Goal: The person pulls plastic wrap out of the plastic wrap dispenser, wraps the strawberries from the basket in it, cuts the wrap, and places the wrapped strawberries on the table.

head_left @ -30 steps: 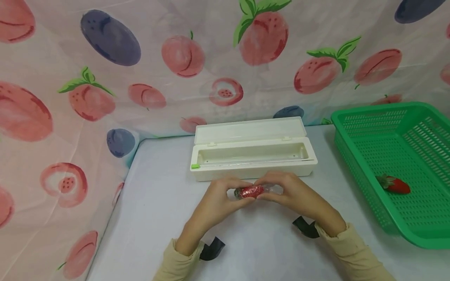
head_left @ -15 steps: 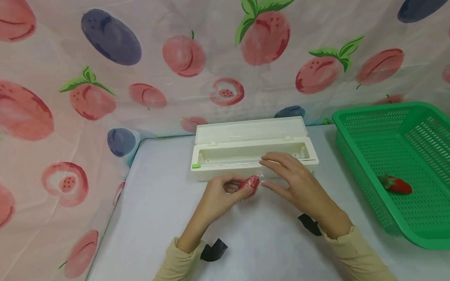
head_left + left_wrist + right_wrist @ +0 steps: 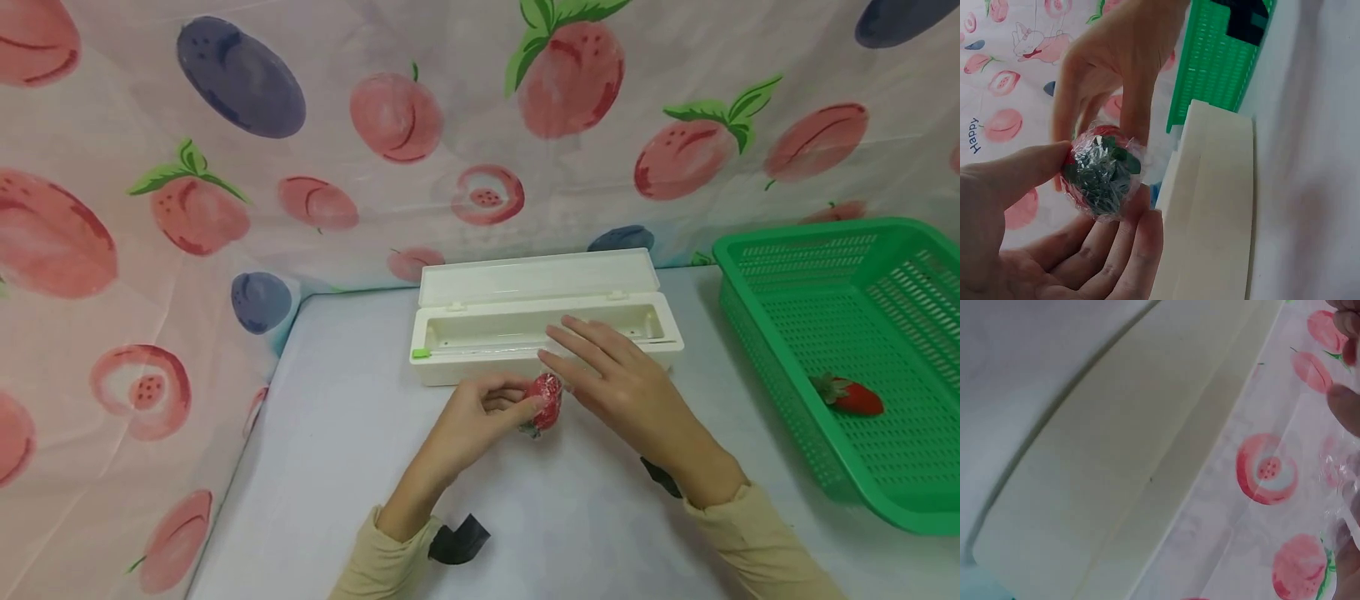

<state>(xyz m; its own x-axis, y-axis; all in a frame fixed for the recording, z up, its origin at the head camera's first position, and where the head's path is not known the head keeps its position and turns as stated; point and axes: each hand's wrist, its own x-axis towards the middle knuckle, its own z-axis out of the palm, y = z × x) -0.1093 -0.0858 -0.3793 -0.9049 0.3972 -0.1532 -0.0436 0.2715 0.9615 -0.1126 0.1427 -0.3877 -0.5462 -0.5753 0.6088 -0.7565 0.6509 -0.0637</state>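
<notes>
A red strawberry wrapped in clear plastic film is pinched between the thumb and fingers of my left hand. In the left wrist view, crinkled film covers the green leafy end of the strawberry, which faces that camera. My right hand hovers beside the fruit with its fingers stretched out. Loose clear film shows by its fingers at the right edge of the right wrist view; whether they touch it I cannot tell. Just beyond both hands sits an open white cling film box.
The box's lid is raised toward the fruit-patterned cloth behind, and a green slider sits at its left end. A green basket on the right holds another strawberry.
Both hands held the wrapped strawberry at first. My right hand then came off its right end and rose, fingers spreading. My left hand has turned the strawberry more upright, leafy end down.
</notes>
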